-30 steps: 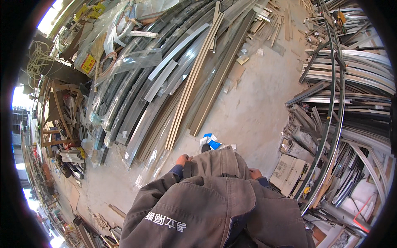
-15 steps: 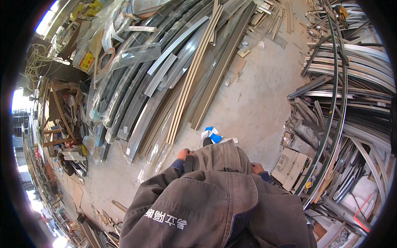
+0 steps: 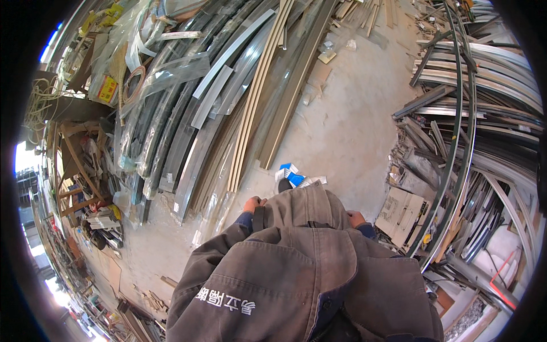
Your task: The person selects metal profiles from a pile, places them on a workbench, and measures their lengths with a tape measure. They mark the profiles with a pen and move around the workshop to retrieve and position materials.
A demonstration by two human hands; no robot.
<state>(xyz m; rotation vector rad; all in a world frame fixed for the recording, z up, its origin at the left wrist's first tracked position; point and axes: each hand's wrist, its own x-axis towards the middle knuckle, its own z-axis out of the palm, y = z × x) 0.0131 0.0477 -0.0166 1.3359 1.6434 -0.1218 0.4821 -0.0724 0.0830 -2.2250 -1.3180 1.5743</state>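
Brown jacket [image 3: 279,256], one, fills the lower middle; two hands at its sides; left hand [image 3: 254,203] with fingers curled, right hand [image 3: 356,218] partly covered; whether either grips anything, cannot tell; one blue-and-white piece [image 3: 295,179] on the floor [image 3: 353,125], ahead of and between both hands, apart from them; one dark shoe tip [image 3: 284,185] just beside it; long strips [image 3: 255,102] ahead-left, uncounted.
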